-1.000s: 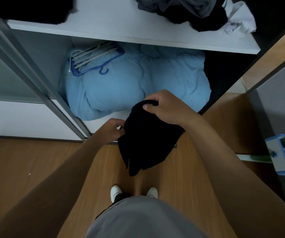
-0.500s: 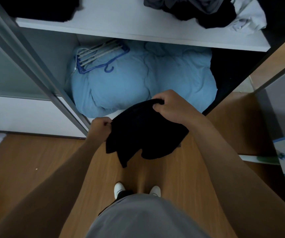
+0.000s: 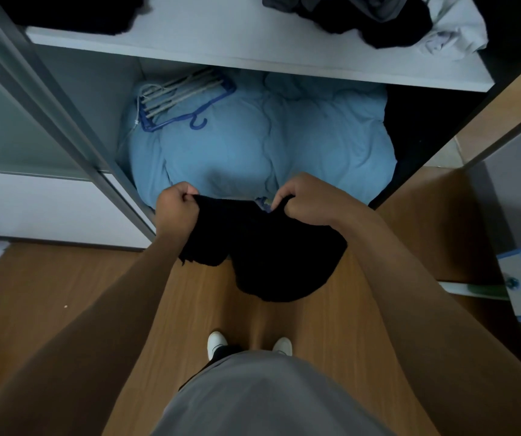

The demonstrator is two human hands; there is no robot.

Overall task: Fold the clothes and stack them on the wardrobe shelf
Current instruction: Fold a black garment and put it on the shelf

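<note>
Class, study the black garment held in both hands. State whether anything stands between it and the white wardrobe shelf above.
Nothing visible does. The left hand and right hand grip the black garment in open air before the wardrobe; the white shelf has a bare middle stretch between a dark pile and a crumpled heap.

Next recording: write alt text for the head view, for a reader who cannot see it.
Seen from above, a person's left hand and right hand each pinch the top edge of a black garment, hanging above a wooden floor before an open wardrobe. A blue duvet with hangers on it lies below a white shelf holding loose clothes.
</note>
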